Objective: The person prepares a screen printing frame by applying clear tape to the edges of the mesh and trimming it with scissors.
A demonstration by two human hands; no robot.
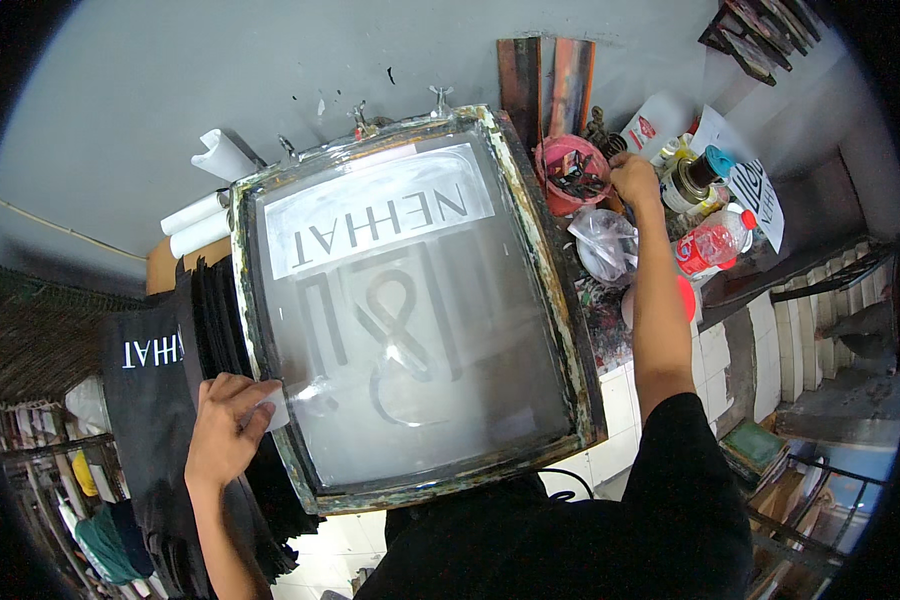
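Observation:
A screen printing frame with a paint-crusted rim lies in front of me. Its translucent mesh shows large faint letter shapes, and a white strip with dark reversed lettering spans its far part. By the frame's left edge, my left hand pinches a small white piece, perhaps paper or cloth. My right hand reaches to the far right, its fingers curled down beside the rim of a pink bucket of dark small items. What those fingertips grip is hidden.
Right of the frame stand a plastic bag, a red-labelled bottle and a jar with a blue lid. Two boards lean on the wall. Dark printed fabric hangs at left, near white paper rolls.

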